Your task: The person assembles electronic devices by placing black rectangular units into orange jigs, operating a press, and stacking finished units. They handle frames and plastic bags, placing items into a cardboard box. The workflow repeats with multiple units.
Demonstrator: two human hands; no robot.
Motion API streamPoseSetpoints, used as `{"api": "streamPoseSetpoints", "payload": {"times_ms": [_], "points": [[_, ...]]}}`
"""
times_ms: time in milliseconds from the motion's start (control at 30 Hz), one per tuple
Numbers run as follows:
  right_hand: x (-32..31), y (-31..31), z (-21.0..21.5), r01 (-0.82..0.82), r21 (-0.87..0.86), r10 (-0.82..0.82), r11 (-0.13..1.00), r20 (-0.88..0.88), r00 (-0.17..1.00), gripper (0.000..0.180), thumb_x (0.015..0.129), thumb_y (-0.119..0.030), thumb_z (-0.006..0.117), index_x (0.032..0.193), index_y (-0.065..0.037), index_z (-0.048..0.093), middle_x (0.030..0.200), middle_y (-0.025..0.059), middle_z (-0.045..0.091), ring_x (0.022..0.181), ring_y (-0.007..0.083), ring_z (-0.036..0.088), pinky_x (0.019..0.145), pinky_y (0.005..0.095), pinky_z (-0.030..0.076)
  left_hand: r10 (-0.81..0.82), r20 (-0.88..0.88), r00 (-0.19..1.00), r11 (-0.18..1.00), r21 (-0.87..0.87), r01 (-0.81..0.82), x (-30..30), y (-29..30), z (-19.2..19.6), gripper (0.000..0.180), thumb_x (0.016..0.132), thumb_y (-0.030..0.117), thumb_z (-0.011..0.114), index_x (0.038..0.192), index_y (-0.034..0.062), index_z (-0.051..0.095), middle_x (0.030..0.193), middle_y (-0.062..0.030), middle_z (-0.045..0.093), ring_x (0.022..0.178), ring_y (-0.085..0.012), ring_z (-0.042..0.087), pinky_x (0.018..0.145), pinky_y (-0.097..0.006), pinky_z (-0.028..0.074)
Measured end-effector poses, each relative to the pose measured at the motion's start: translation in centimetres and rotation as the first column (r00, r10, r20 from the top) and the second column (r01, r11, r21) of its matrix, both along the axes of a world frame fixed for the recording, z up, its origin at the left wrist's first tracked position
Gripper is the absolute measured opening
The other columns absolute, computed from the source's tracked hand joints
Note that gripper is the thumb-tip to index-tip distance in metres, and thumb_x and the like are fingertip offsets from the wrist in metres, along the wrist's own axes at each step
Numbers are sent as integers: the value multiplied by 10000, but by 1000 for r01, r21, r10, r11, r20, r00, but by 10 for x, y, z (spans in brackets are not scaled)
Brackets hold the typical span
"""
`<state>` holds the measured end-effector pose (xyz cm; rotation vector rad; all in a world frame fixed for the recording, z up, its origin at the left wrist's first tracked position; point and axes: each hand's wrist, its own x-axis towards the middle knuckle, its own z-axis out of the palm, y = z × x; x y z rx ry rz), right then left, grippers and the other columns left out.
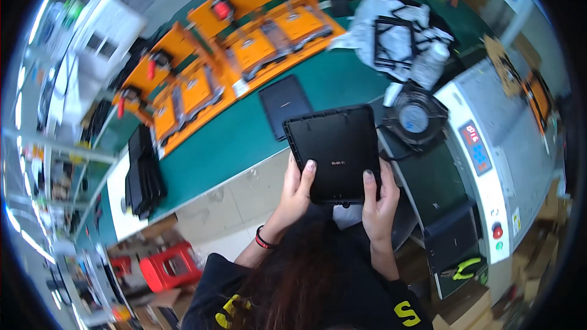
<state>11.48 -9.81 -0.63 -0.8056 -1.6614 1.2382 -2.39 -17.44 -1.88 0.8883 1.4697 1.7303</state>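
Between my two hands I hold up a black, shallow rectangular plastic cover (pixel 333 146) with a raised rim. My left hand (pixel 298 186) grips its lower left edge, thumb on the inner face. On the lower right edge my right hand (pixel 380 192) has the same grip, thumb on top; the fingers behind the cover are hidden. Just beyond it, a similar flat black panel (pixel 285 105) lies on the green bench top (pixel 211 168).
Orange clamping fixtures (pixel 244 43) with red-tipped levers line the bench's far side. Stacked black panels (pixel 143 174) stand at left. At right are a black fan (pixel 416 119), a black frame (pixel 393 41) on white wrapping, a machine with a control panel (pixel 477 146), and green-handled pliers (pixel 465 269).
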Motion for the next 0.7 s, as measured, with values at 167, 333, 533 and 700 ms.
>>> {"api": "streamPoseSetpoints", "payload": {"times_ms": [167,333,533,700], "points": [[-61,-34,0,-317,298,285,900,146,947,584,874,-93,578,1405,-14,347,1254,250,509,1102,402,534,928,405,430,238,282,930,950,129,-283,-68,-60,5,446,1010,190,391,1412,56,253,1316,-132,455,1171,-189,498,961,-349,449],[-140,-75,-18,-549,398,496,735,237,835,474,866,-54,583,1331,-57,492,1124,181,608,902,315,602,798,373,481,311,485,817,894,142,-425,-125,-88,5,405,1013,217,380,1380,61,307,1244,-122,521,1137,-194,530,940,-334,478],[-204,-78,-36,-515,65,515,854,21,857,333,881,-6,542,1209,-19,591,1078,148,663,772,229,665,716,306,505,586,-19,810,801,159,-577,-231,-83,-37,690,978,243,410,1486,44,-12,1541,-169,46,1432,-267,34,1147,-393,-1],[-220,-78,-62,-458,-68,462,886,54,885,351,878,10,529,1218,-43,600,1023,154,676,710,168,629,691,276,493,740,-668,-72,576,686,-446,-364,-11,21,742,799,154,616,1401,27,201,1466,-261,157,1369,-433,151,1110,-518,148]]}}
